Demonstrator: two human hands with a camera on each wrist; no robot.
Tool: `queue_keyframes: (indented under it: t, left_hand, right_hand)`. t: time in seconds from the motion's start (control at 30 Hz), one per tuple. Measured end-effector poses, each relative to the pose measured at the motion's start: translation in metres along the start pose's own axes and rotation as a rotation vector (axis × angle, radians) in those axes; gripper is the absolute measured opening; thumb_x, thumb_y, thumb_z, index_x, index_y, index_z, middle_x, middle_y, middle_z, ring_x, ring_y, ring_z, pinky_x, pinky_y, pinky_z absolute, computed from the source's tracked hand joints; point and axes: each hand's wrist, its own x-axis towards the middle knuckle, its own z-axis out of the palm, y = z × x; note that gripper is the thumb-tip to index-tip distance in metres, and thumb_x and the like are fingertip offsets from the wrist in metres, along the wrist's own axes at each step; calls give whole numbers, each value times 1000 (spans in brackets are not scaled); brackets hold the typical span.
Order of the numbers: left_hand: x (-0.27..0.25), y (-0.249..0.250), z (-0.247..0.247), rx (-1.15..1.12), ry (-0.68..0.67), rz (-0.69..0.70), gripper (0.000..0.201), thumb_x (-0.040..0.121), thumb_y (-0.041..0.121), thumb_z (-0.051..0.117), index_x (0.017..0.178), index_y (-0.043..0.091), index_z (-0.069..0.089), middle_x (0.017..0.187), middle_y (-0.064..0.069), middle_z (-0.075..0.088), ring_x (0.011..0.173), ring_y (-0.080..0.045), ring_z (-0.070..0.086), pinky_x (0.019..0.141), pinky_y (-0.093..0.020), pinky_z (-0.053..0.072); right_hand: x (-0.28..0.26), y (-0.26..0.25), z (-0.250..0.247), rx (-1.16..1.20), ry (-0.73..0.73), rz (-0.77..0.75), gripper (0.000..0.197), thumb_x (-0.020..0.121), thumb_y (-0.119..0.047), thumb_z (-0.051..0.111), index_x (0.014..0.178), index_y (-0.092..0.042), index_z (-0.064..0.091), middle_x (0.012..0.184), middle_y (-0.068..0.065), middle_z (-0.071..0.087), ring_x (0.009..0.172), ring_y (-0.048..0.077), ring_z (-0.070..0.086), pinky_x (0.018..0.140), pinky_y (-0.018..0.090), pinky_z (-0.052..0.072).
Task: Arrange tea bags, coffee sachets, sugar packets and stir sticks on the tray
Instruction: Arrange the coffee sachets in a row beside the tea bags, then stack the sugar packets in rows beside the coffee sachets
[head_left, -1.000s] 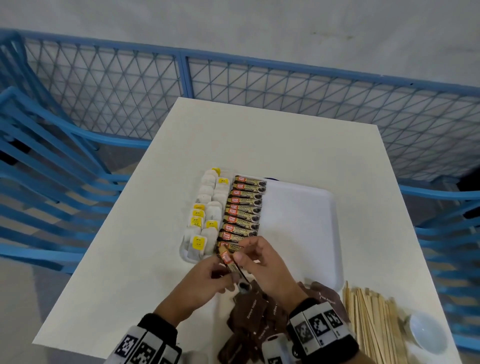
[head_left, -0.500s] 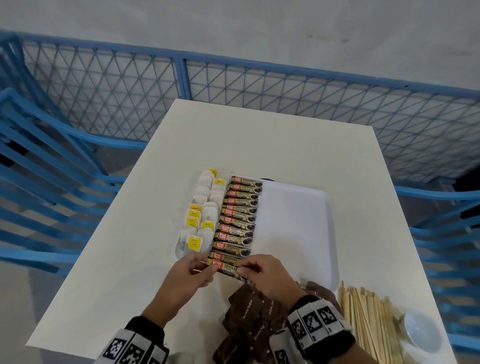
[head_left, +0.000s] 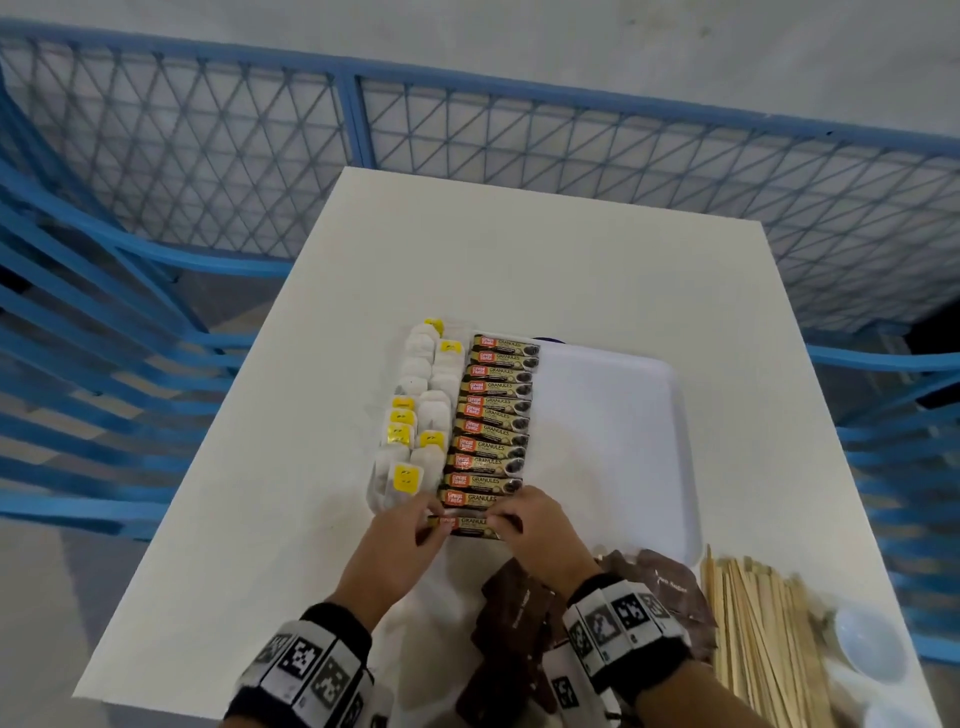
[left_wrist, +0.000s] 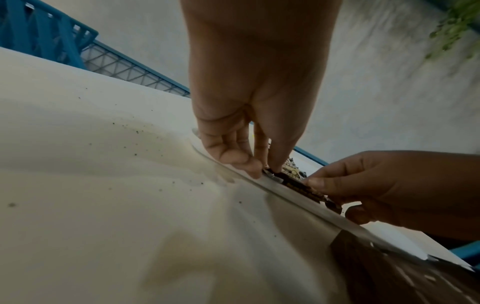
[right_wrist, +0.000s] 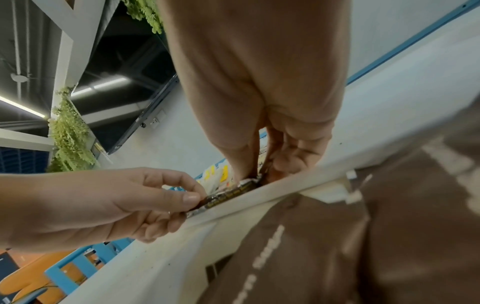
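1. Coffee sachet, lying crosswise at the near end of the tray, closes the column of matching sachets.
2. Left hand pinches its left end; right hand pinches its right end.
3. Tea bags with yellow tags fill the tray's left side, touching the sachet column.
4. Brown sugar packets lie heaped on the white table, just near of the tray.
5. Wooden stir sticks lie to their right, beside a small white bowl.
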Motion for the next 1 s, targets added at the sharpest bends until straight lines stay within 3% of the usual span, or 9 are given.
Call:
queue_keyframes:
  t: [0.1, 0.2, 0.3, 0.4, 0.43, 0.53, 0.63, 0.83, 1.0]
  left_hand:
    - [3, -1, 2, 29, 3, 24, 16, 91, 27, 57, 104, 18, 58, 68, 12, 55, 64, -3, 54, 57, -13, 37]
    - [4, 0, 3, 71, 4, 36, 23, 93, 30, 54, 113, 17, 56, 82, 9, 61, 75, -8, 59, 65, -18, 43]
    - [5, -2, 2, 104, -4, 38, 27, 93, 31, 53, 117, 18, 51, 97, 3, 67, 87, -15, 64, 71, -26, 48]
    - [5, -1, 2, 182, -13, 57, 27, 94, 31, 52, 116, 18, 47, 66, 7, 51, 71, -16, 57, 55, -22, 35]
    - [6, -1, 1, 208, -8, 71, 27, 94, 31, 52, 117, 19, 47, 63, 8, 46, 72, -18, 58, 54, -23, 32]
    - [7, -2, 0, 261, 1, 134, 33, 95, 32, 48, 127, 24, 46, 89, 5, 63, 87, -19, 62, 62, -26, 42]
    - [10, -6, 2, 322, -15, 155, 38, 97, 36, 43, 134, 28, 45, 114, 2, 64, 99, -18, 62, 74, -30, 48]
    - [10, -6, 1, 336, -5, 194, 37, 96, 35, 45, 132, 25, 48, 114, -1, 64, 99, -20, 62, 73, -30, 48]
    - [15, -3, 2, 375, 8, 257, 36, 97, 33, 44, 131, 24, 48, 115, 4, 64, 100, -15, 61, 72, -25, 46]
  right_hand:
    - [-2, 0, 1, 29, 63, -2, 22, 92, -20, 54, 106, -12, 68, 103, 6, 58, 88, 9, 46, 69, 6, 31]
    - [-3, 0, 2, 58, 120, -6, 18, 91, -19, 56, 103, -11, 67, 96, -1, 52, 84, 5, 45, 70, 0, 33]
    - [-2, 1, 4, 62, 153, -2, 13, 88, -20, 60, 96, -13, 67, 93, -5, 50, 80, 5, 47, 69, 5, 36]
    - [0, 2, 5, 40, 193, -10, 12, 88, -18, 60, 97, -13, 65, 93, -6, 49, 81, 7, 49, 70, 9, 38]
    - [0, 2, 5, 31, 201, -13, 15, 89, -18, 59, 102, -13, 64, 95, -6, 49, 83, 9, 50, 73, 12, 41]
    - [0, 4, 7, -13, 191, -8, 25, 91, -21, 55, 115, -15, 61, 107, 1, 52, 96, 14, 55, 83, 25, 49]
    - [0, 5, 9, -35, 184, 7, 27, 92, -24, 54, 118, -17, 61, 111, 2, 53, 102, 16, 55, 88, 29, 50]
    - [1, 4, 9, -34, 253, -25, 28, 92, -23, 56, 118, -15, 61, 108, 5, 54, 100, 20, 56, 84, 30, 50]
    - [10, 2, 2, -106, 310, 39, 39, 96, -24, 47, 134, -18, 47, 112, 9, 50, 103, 23, 51, 86, 35, 50]
